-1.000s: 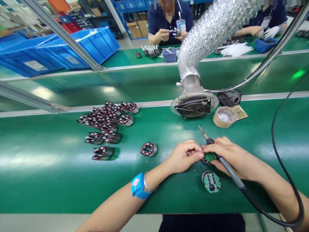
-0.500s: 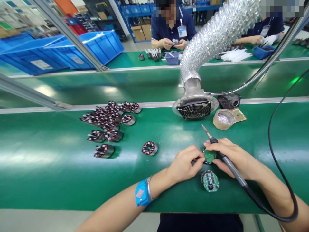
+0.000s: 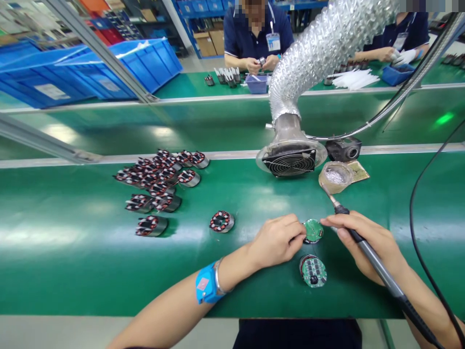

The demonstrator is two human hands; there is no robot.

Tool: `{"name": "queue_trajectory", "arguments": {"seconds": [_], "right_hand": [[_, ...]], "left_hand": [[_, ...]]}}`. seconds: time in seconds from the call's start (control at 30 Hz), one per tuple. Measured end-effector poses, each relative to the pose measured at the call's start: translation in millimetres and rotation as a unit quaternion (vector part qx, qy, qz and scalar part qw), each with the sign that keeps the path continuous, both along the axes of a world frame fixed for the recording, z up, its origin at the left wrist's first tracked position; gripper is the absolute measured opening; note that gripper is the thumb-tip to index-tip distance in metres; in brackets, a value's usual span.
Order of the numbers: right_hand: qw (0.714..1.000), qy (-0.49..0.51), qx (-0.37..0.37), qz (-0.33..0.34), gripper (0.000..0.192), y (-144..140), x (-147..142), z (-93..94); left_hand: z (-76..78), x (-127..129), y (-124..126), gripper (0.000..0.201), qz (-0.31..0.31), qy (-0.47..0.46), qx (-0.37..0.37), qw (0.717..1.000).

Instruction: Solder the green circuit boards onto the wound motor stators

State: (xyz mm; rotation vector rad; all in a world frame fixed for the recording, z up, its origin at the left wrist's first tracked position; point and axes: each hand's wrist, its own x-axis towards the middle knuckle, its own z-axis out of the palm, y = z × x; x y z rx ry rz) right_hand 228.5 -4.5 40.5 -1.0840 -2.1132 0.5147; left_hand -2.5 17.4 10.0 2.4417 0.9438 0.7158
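My left hand (image 3: 281, 241) pinches the left edge of a round green circuit board (image 3: 314, 230), which sits on a darker part mostly hidden beneath it. A soldering iron (image 3: 374, 261) lies in my right hand (image 3: 370, 242), its index finger stretched toward the board's right edge. The iron's tip points up and left, close to the front of a round tub (image 3: 336, 177) with shiny silvery stuff inside. Just below my left fingers rests a second round board with black chips (image 3: 314, 271), on top of a wound part. A blue wrist strap (image 3: 208, 285) circles my left wrist.
Several motor stators (image 3: 156, 179) cluster at the left, with a single stator (image 3: 222, 221) nearer my left hand. A fume extractor with a fan (image 3: 289, 163) hangs over the bench's back. The iron's black cable (image 3: 414, 203) loops at right. Two co-workers (image 3: 258, 36) sit across.
My right hand has drawn back rightward from the board, carrying the soldering iron, whose tip is now by the tub. More of the board shows. My left hand stays at its edge.
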Motion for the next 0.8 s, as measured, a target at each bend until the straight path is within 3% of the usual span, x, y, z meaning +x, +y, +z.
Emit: {"name": "queue_trajectory", "arguments": {"seconds": [0.1,0.33,0.47,0.8], "right_hand": [[1.000,-0.022,-0.012,-0.001,0.030,-2.4,-3.2,-4.7],[0.998,-0.013,0.035,-0.046,0.042,-9.6,-2.2,7.8],[0.996,0.011,0.066,-0.051,0.037,-22.3,1.2,15.9],[0.998,-0.009,0.053,-0.011,0.019,-37.8,-7.7,25.3]], "left_hand": [[3.1,-0.5,1.8,0.016,-0.011,0.030,0.018,0.999],[4.8,2.3,1.5,0.009,0.023,-0.074,-0.101,0.992],[6.7,3.7,2.1,0.010,0.027,-0.042,-0.073,0.996],[2.5,-1.2,5.6,0.017,-0.017,0.006,0.026,0.999]]}}
